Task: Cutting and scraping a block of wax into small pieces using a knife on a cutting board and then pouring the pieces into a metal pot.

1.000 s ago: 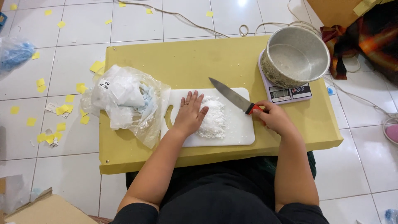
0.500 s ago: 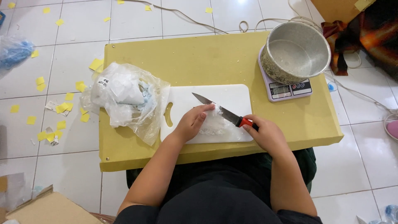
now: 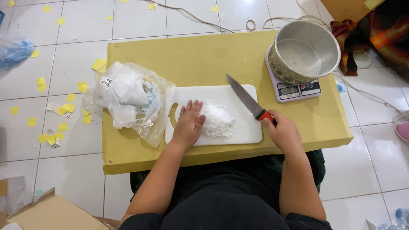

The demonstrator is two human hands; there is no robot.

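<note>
Landmark: the white cutting board (image 3: 238, 132), which lies flat on the yellow table (image 3: 204, 55).

Far left of the board, yellow paper scraps (image 3: 64, 108) lie scattered on the tiled floor. Directly left of the board, touching its handle edge, lies a crumpled clear plastic bag (image 3: 132, 100) holding white and pale blue material; a small white rectangular label sits on its upper left face.

On the left half of the board, the left hand (image 3: 188, 124) rests flat, fingers pressed together, against a pile of white crumbly material (image 3: 217, 120) at the board centre.

Over the right half of the board, the knife (image 3: 246, 99) points up and left. The right hand (image 3: 283, 134), fingers closed around the red handle, is at the board's right edge.

Above right of the board, a metal pot (image 3: 304, 51) stands on a lilac kitchen scale (image 3: 296, 90).
</note>
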